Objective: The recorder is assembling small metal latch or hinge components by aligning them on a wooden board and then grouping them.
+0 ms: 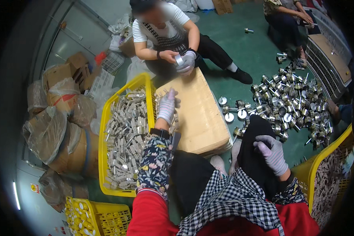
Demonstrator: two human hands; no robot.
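My left hand (167, 108), in a striped grey glove, is over the right rim of a yellow basket (103, 157), beside a stack of cardboard sheets (200, 114). Its fingers are stretched out and nothing shows in them. Small silvery metal pieces (124, 137) fill the basket, and a few lie along the stack's left edge. My right hand (272, 155), gloved too, rests by my right knee with its fingers curled in. Whatever those fingers hold, if anything, is hidden.
Opposite, a seated person holds a shiny ring-like part (179, 59). Metal parts with stems (283, 102) are heaped on the green floor at right. A yellow basket of thin brownish pieces (312, 181) stands right; one of yellow-white parts (110, 220) stands lower left. Wrapped cartons (80, 149) line the left wall.
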